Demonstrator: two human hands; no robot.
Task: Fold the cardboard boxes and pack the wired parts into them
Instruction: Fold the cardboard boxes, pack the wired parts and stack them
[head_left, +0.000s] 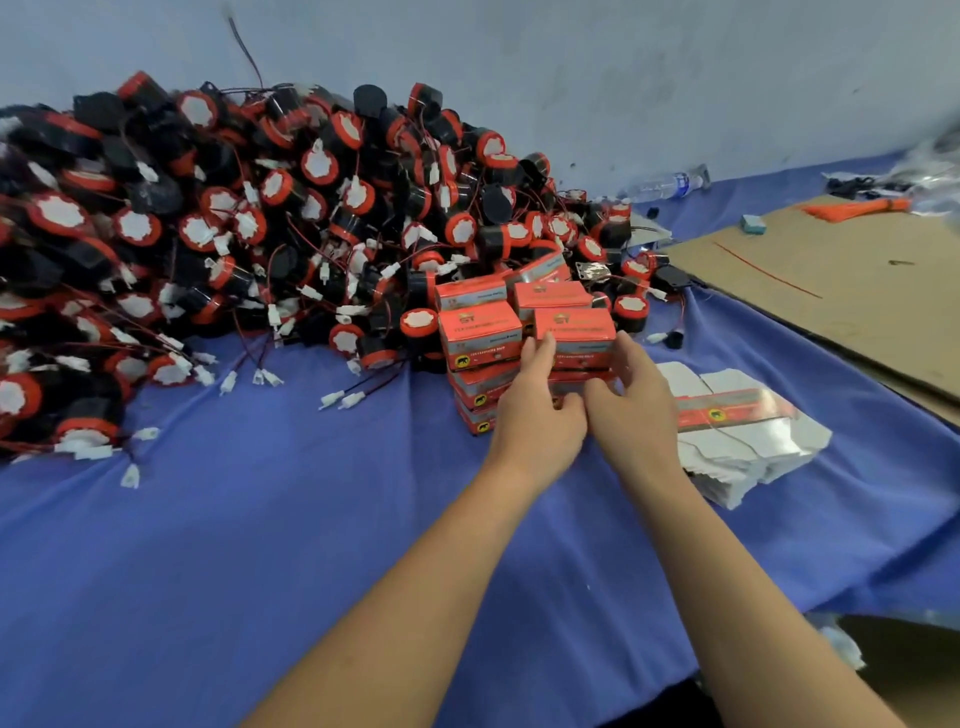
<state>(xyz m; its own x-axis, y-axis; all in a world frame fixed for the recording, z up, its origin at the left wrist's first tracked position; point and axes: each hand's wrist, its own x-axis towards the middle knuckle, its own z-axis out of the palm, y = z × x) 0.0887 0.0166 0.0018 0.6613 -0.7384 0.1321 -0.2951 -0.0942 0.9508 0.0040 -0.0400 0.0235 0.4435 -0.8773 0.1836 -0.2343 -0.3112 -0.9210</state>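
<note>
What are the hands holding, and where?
Left hand touches the front of the top box, right hand its end; a real grip cannot be told.

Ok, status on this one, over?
Left hand touches box stack, right hand open beside it. Wired parts piled unpacked. Nothing blocking.

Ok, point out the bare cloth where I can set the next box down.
Widest: the blue cloth at near left, between the pile of wired parts and the near edge. Smaller: the strip between the flat box blanks and the cardboard sheet. Crowded: around the stack of packed boxes.
</note>
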